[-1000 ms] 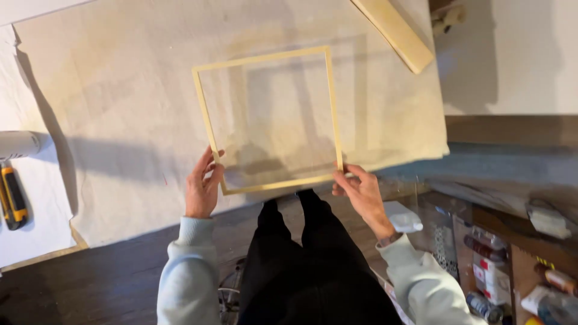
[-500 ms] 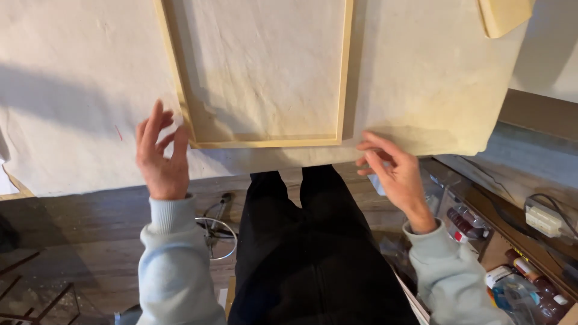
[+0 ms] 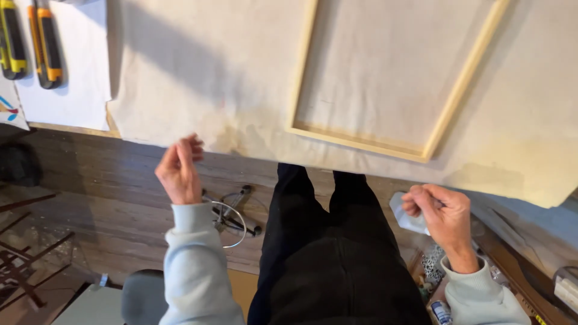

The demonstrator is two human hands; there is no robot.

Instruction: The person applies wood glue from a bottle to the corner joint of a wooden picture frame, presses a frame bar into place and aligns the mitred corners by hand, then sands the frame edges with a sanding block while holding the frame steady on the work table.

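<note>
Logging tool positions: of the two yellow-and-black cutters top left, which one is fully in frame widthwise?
The right-hand cutter, lying on the white sheet. The left cutter sits against the picture's left edge, partly cropped. Both lie roughly parallel, far from the left hand.

Home craft workshop or art studio: worktable draped in beige unprimed canvas cloth (image 3: 198,78), pale wooden rectangular stretcher frame (image 3: 361,141) lying on it, yellow-and-black utility knives (image 3: 30,39) on white paper, dark worn plank floor (image 3: 114,198), cluttered supply bin (image 3: 439,283).
</note>
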